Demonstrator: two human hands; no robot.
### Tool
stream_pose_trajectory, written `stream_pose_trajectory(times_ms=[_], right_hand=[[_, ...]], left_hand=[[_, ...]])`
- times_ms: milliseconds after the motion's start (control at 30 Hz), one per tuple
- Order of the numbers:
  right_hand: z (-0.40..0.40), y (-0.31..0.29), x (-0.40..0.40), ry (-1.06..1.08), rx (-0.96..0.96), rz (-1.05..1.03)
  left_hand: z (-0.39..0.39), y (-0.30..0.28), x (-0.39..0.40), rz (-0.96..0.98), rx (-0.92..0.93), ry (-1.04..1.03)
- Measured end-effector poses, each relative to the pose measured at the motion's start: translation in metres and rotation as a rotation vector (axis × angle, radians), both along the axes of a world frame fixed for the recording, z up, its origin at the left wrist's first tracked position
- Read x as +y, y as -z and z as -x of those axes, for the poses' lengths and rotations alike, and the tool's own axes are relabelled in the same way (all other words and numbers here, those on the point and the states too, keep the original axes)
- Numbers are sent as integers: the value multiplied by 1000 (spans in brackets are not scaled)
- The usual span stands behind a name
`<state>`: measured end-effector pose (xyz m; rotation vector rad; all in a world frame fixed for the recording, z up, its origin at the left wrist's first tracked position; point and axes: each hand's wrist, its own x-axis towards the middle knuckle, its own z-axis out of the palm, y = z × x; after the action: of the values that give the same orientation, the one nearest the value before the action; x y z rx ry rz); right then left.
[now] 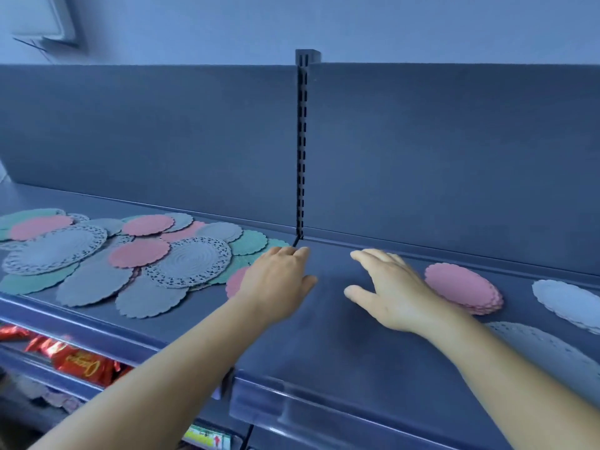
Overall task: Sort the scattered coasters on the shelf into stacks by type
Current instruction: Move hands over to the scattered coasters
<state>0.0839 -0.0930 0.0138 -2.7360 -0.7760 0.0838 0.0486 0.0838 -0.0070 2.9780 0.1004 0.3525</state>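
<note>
Scattered round coasters cover the left half of the shelf [324,336]: pink ones [139,253], plain grey ones [94,280], green ones [248,241] and lacy grey ones [190,264]. My left hand [276,277] rests at the pile's right edge, over a pink coaster [235,282]; whether it grips it is hidden. My right hand [386,287] hovers open over bare shelf, just left of a pink stack [464,287]. A white scalloped stack [568,302] and a lacy coaster [545,349] lie farther right.
The shelf's grey back panel has a slotted upright post [302,151] at its middle. A raised lip [324,407] runs along the front edge. Red foil packets [74,362] sit on the lower shelf at the left.
</note>
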Motion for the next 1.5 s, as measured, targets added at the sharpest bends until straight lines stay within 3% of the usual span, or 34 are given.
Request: stream_pose_trajectory(times_ms=[333, 700, 1033, 1500], right_hand=[[28, 4, 114, 84, 2, -75], [17, 18, 178, 120, 82, -32], [-2, 31, 189, 142, 208, -20], [21, 20, 164, 287, 316, -49]], left_hand=[[20, -3, 121, 9, 24, 50], [6, 9, 207, -21, 171, 15], [-7, 15, 224, -122, 337, -19], [4, 2, 203, 94, 164, 77]])
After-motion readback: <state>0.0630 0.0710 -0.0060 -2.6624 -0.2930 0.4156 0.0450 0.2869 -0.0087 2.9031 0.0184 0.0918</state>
